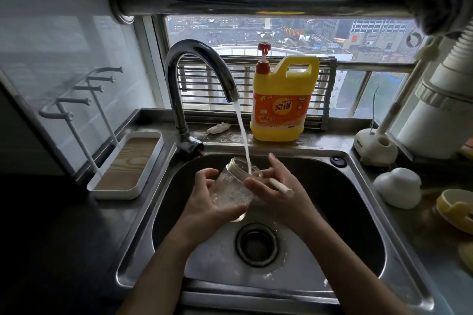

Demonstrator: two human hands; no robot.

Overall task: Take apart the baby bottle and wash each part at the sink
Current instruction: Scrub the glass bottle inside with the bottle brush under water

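Clear bottle body (231, 186) tilted under tap stream (242, 130); left hand (204, 201) grips it, right hand (280, 199) pinches a white stick (281, 187).

left hand (207, 202) grips the clear bottle body (230, 186) over the sink (358, 212), faucet (194, 59) water (243, 140) pouring in; right hand (279, 194) holds a white handle (281, 186).

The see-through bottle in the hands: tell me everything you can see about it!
The clear bottle looks like glass or plastic, wide, with a threaded open mouth and no cap. It is tilted over the sink. Tap water runs into its mouth. The left hand grips its body; the right hand holds a white stick at its mouth.
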